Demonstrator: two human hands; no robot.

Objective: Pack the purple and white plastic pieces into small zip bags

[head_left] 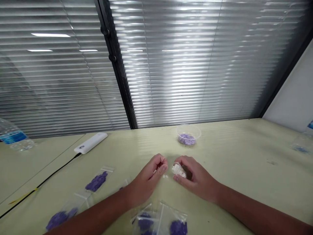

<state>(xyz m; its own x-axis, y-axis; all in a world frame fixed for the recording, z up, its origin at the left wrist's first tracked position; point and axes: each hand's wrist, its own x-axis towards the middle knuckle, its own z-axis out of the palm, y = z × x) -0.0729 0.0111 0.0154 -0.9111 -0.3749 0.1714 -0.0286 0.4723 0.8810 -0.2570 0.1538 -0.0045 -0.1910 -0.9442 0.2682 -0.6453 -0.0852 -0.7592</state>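
Note:
My right hand point(195, 179) is shut on a small clear bag of white pieces point(178, 170), which sits at its fingertips just above the pale green table. My left hand point(148, 179) hangs close by, its fingers curled together, and nothing shows clearly between them. A few white crumbs point(165, 176) lie on the table between my hands. Several small clear bags of purple pieces lie near my left forearm and at the near edge of the view, including one point(97, 181) to the left and one point(178, 227) below my hands.
A clear plastic bowl point(188, 134) holding purple pieces stands beyond my hands. To the left lie a white power bank point(90, 143) with a black cable point(41, 184) and a water bottle point(13, 137). Window blinds point(186, 62) rise behind the table.

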